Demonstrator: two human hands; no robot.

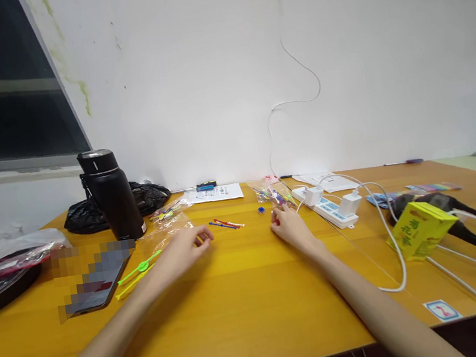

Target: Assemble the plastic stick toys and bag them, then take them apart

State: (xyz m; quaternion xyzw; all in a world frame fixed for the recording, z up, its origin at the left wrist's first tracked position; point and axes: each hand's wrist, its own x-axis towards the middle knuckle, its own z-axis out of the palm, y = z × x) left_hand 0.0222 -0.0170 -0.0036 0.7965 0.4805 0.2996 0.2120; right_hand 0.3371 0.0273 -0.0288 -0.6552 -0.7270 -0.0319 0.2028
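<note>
My left hand [187, 249] hovers over the table with its thumb and fingers apart, holding nothing. Just beyond its fingertips lie thin blue, red and white plastic sticks [226, 224]. Beneath and beside that forearm are a bright green plastic piece [141, 268] and a yellow one [135, 283]. My right hand [289, 225] is at the near edge of a clear plastic bag [268, 189] of small colourful parts. Its fingers are bent together, and whatever they hold is hidden. A small blue round piece [261, 210] lies to the left of that hand.
A black bottle [112, 199] and a phone [102, 280] stand and lie on the left. On the right are a white power strip [334, 212] with chargers, loose white cables [402, 261] and a yellow box [422, 229]. Printed paper [228, 191] lies by the wall.
</note>
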